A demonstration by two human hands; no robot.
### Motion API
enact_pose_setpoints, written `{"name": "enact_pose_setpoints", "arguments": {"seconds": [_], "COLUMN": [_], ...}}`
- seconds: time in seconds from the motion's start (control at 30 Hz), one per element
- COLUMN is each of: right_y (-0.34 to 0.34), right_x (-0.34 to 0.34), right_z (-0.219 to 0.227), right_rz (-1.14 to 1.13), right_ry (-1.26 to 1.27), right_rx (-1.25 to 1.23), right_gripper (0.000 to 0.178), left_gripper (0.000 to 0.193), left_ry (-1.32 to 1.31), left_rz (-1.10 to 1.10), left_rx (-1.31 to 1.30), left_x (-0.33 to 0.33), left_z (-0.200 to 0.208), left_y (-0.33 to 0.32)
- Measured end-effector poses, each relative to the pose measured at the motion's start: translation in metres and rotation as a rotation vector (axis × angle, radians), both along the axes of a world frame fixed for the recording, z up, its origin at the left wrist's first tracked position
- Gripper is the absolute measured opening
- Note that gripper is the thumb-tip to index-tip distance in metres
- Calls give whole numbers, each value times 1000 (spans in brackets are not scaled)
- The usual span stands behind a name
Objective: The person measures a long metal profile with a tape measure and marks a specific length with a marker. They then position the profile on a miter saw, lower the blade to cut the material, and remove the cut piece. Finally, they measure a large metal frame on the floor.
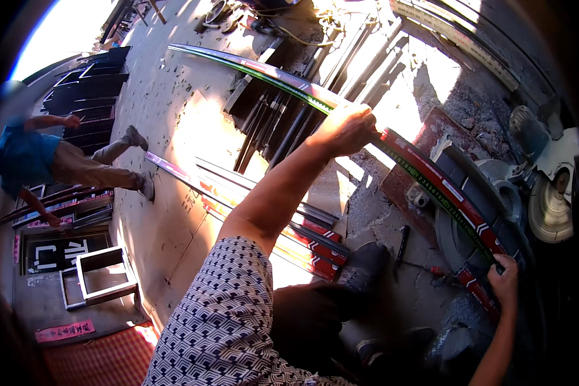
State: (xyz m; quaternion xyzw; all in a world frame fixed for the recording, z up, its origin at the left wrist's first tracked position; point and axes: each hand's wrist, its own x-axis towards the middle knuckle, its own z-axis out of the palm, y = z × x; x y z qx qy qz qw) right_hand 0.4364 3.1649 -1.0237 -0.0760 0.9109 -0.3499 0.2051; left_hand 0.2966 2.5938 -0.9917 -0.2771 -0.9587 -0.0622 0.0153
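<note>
A long, narrow metal profile (447,186) wrapped in red and pale film runs slantwise from the far left to the right. Along its near edge lies a dark tape measure blade (424,182) with green markings. My left hand (346,130) is closed around the profile and the tape near the middle. At the near right, my right hand (503,278) is closed at the tape's end against the profile; some of its fingers are hidden. Just beyond the right part of the profile stands a miter saw (550,209) with a round toothed blade.
More red-filmed profiles (312,248) lie on the floor under my left arm. Dark bars (264,128) are stacked beyond. A black rod-like tool (402,246) lies near my shoe (367,267). At left, a person in a blue top (29,151) walks past white frames (106,275).
</note>
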Motion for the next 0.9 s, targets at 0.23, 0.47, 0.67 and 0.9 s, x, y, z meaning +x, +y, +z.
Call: {"name": "enact_pose_setpoints", "arguments": {"seconds": [0.23, 0.47, 0.67, 0.9], "right_y": [-17, -14, -17, -18], "right_x": [-15, -6, -10, -15], "right_z": [25, 22, 23, 36], "right_rz": [-13, -76, -56, -83], "right_ry": [-64, -88, -128, -232], "right_rx": [-12, 19, 130, 120], "right_gripper": [26, 37, 38, 37], "left_gripper": [57, 50, 45, 47], "left_ry": [-66, -88, -112, -103], "left_rz": [-102, -127, -76, -47], "left_rx": [142, -14, 5, 6], "left_x": [22, 14, 15, 16], "left_z": [-20, -21, -27, -30], "left_y": [31, 54, 47, 50]}}
